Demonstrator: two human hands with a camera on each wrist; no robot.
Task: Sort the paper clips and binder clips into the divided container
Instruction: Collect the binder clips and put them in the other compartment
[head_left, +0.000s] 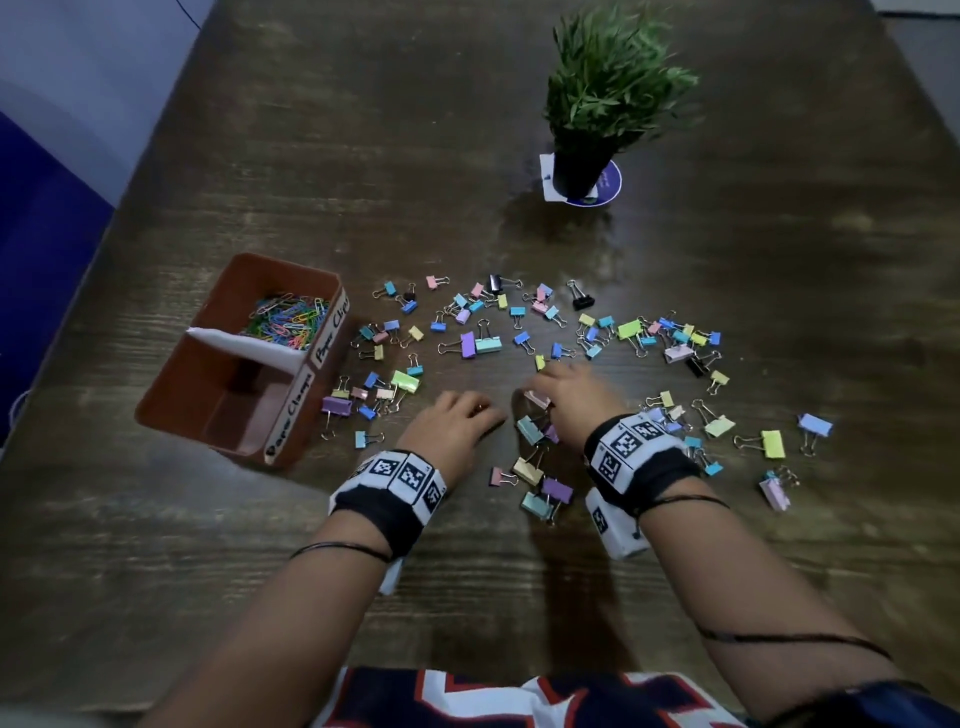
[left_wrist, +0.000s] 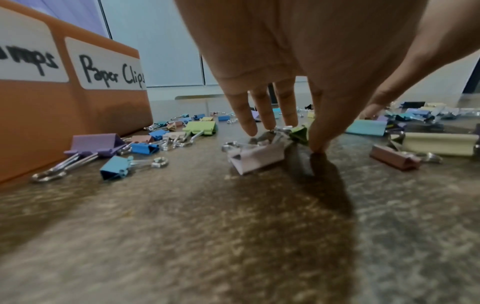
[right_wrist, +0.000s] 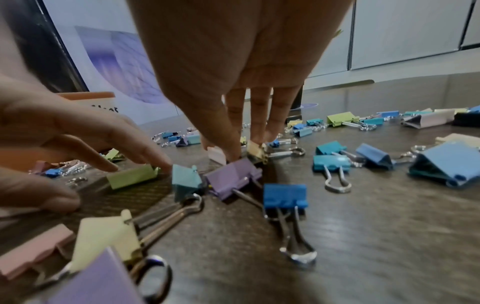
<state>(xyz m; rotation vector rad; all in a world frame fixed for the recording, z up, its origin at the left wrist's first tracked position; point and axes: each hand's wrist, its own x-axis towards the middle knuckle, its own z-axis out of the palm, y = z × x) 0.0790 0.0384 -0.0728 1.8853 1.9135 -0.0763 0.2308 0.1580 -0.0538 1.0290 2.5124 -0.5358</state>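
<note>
The orange divided container stands at the left, with coloured paper clips in its far compartment labelled "Paper Clips". The near compartment looks empty. Many pastel binder clips lie scattered on the table. My left hand points its straight fingers down onto a pale clip and a green clip. Close beside it, my right hand reaches down: its fingertips rest on a cream clip, its thumb by a pale pink clip and a purple one.
A potted green plant stands on a round coaster at the back of the dark wooden table. More clips lie under and beside my right wrist. A blue wall or chair runs along the table's left side.
</note>
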